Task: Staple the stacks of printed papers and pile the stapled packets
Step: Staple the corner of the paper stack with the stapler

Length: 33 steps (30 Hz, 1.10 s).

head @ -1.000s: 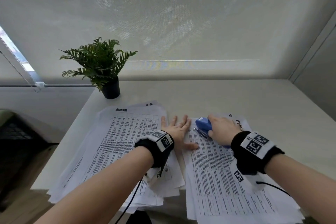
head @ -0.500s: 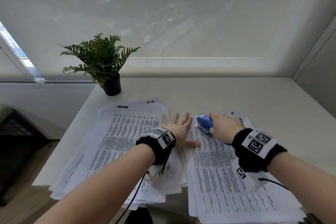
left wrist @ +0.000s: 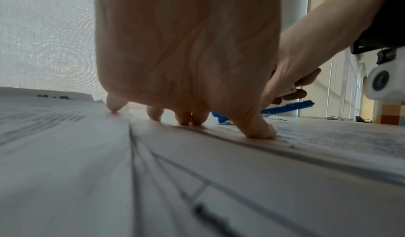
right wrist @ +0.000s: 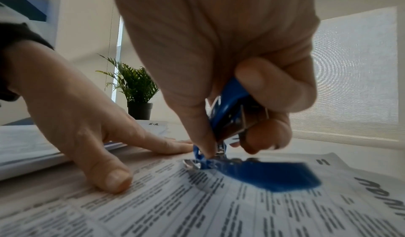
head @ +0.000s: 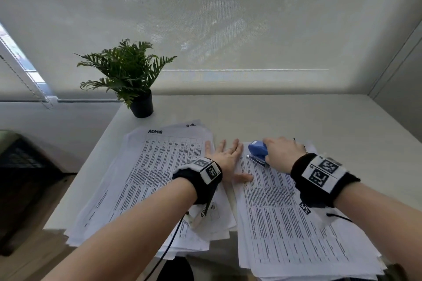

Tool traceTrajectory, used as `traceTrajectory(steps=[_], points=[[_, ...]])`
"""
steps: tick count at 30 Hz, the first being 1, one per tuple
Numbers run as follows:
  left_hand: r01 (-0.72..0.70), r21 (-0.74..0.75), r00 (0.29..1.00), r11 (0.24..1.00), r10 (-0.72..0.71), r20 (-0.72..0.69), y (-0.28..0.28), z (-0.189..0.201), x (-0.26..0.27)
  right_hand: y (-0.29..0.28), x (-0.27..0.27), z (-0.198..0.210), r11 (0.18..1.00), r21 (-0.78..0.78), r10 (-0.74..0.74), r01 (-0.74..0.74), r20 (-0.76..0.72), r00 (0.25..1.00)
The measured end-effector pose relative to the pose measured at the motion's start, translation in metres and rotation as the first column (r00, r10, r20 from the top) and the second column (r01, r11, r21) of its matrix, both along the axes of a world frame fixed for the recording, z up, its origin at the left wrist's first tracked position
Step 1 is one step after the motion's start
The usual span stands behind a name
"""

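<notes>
Two spreads of printed papers lie on the white table: a fanned left pile [head: 148, 178] headed "ADMIN" and a right stack [head: 285, 223]. My left hand [head: 230, 162] lies flat with fingers spread across the gap between them, its thumb [right wrist: 114, 178] pressing the right stack's left edge. My right hand [head: 268, 150] grips a blue stapler [head: 258, 151] at that stack's far left corner. In the right wrist view the stapler's [right wrist: 230, 112] upper arm is tilted up in my fingers, while a flat blue part lies on the top sheet. The left wrist view shows the fingertips [left wrist: 197, 119] down on paper.
A potted fern [head: 137, 89] stands at the table's far left corner. The window blind [head: 228, 29] closes off the back, and a wall [head: 402, 80] the right side. A dark object [head: 22, 178] sits below the table's left edge. Papers overhang the near edge.
Both hands and the stapler stay where they were; only the head view has shifted slightly.
</notes>
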<state>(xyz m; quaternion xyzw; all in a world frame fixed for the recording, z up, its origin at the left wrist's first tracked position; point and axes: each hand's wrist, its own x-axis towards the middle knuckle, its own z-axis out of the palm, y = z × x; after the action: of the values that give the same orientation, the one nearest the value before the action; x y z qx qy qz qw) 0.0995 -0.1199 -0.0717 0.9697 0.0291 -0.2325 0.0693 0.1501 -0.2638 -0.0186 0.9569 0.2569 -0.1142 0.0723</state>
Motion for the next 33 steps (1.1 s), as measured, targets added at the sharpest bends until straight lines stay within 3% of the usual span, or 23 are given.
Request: traceTrajectory(steps=[5, 10, 14, 22, 29, 33], points=[[0.001, 0.001, 1.0, 1.0, -0.001, -0.002, 0.0, 0.001, 0.001, 0.003, -0.002, 0.003, 1.0, -0.027, -0.004, 0.004, -0.004, 1.0], [-0.003, -0.008, 1.0, 1.0, 0.003, -0.009, 0.001, 0.0, 0.001, 0.007, -0.004, 0.004, 0.997, -0.064, 0.05, -0.044, 0.088, 0.995], [0.001, 0.006, 1.0, 1.0, -0.001, -0.014, 0.0, -0.001, 0.002, 0.007, -0.005, -0.002, 0.999, -0.034, -0.007, 0.009, 0.058, 0.998], [-0.019, -0.006, 1.0, 1.0, 0.019, 0.016, 0.003, -0.002, 0.001, 0.015, -0.009, -0.023, 0.978, 0.177, -0.114, 0.109, 0.018, 0.993], [-0.007, -0.004, 1.0, 1.0, 0.007, 0.026, 0.002, -0.001, 0.0, -0.001, 0.004, -0.018, 0.983, 0.148, -0.099, 0.105, -0.047, 0.994], [-0.017, -0.058, 0.994, 0.998, 0.024, 0.109, 0.003, 0.004, 0.004, -0.015, 0.007, -0.023, 0.971, 0.195, -0.113, 0.137, -0.13, 0.985]])
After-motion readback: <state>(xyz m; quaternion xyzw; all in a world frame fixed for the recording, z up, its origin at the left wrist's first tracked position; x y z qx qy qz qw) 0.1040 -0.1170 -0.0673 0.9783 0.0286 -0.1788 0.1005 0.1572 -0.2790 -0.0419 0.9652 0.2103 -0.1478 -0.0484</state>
